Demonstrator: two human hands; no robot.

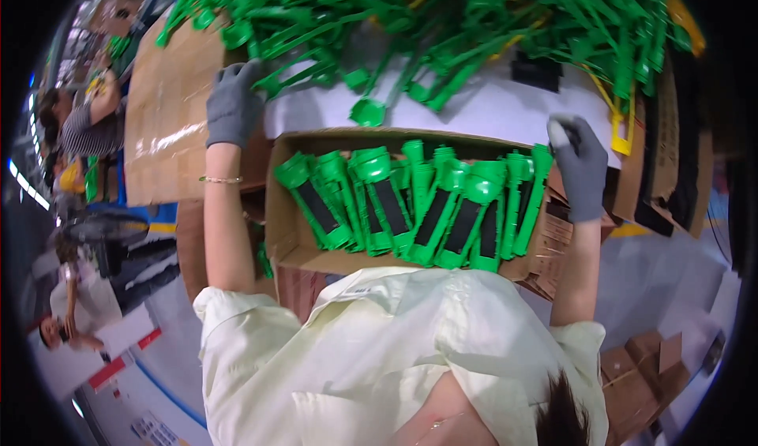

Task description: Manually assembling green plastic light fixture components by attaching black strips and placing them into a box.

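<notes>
Both my hands wear grey gloves. My left hand (pixel 234 105) is at the left edge of a heap of green plastic parts (pixel 442 20), its fingers curled in beside the nearest ones. Whether it grips one is hidden. Past the right rim of an open cardboard box (pixel 276 233), my right hand (pixel 582 166) hovers with its fingers bent together, slightly blurred; I cannot make out anything in them. Several long green plastic pieces (pixel 466 217) with rounded ends lie side by side in the box, some with a black strip along them.
A white work surface (pixel 489 114) runs under the heap, with yellow parts (pixel 622 134) and a black piece (pixel 537 73) on it. A taped carton (pixel 170 122) stands at left, brown cartons (pixel 643 375) at lower right. Other people (pixel 87 122) are at far left.
</notes>
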